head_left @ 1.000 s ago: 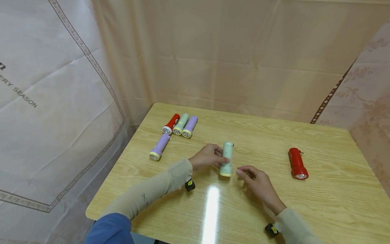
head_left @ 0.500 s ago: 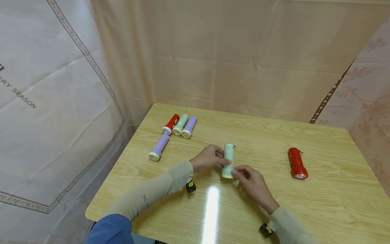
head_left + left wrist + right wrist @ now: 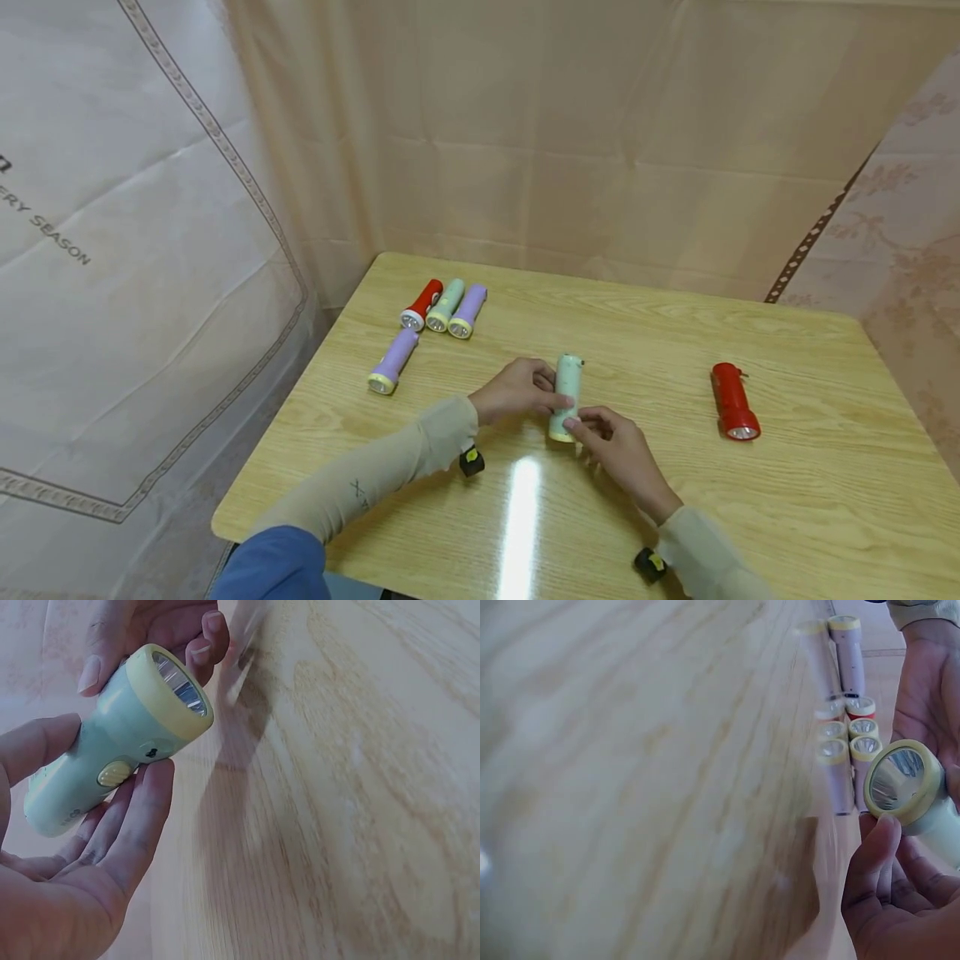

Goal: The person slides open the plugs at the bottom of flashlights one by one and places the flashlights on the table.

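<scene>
My left hand (image 3: pixel 517 392) grips the mint-green flashlight (image 3: pixel 568 382), my right hand (image 3: pixel 626 454) pinches its head (image 3: pixel 156 701); slackening both could drop it.

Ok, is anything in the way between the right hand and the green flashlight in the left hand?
Nothing visible is. The right hand has its thumb on the green flashlight near the yellow rim; the left hand grips it farther back, and the red flashlight on the right lies clear of both hands.
</scene>
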Motion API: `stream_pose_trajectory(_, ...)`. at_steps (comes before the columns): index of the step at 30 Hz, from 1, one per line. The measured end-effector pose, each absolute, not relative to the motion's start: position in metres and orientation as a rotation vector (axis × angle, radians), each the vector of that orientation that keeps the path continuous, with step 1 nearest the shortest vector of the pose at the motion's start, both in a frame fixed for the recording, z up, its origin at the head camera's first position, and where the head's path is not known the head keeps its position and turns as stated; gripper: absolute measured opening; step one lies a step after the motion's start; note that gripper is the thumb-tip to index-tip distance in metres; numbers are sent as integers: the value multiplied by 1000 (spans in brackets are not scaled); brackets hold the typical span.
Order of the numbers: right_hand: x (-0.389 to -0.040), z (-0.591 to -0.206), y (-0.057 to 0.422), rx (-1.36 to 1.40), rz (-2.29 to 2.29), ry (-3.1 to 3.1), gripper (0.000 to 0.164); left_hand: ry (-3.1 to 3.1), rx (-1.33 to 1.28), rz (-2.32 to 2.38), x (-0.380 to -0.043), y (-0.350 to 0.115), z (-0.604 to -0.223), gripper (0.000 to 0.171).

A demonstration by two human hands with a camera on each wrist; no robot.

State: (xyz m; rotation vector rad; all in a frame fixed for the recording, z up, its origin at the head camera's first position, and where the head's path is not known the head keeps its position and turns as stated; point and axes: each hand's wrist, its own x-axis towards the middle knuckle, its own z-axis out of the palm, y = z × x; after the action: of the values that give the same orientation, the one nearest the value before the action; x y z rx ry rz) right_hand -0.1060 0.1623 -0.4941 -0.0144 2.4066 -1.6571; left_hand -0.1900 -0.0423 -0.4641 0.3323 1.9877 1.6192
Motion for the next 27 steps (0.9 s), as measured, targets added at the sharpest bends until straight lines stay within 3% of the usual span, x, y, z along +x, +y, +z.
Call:
stream_pose_trajectory(8,-108,-494,160,-9,-1618,2438,66,2101,332,1594,-185,-41,-463,39)
stream_pose_trajectory(20,-110,-493,165,-159,-1584,2471,51,2016,402,1618,-186,-44,-459,32)
stream_pose_trajectory(27,-111,-493,169,-199,-1556,2490,60,1903,369,1731,-191,-49,-461,41)
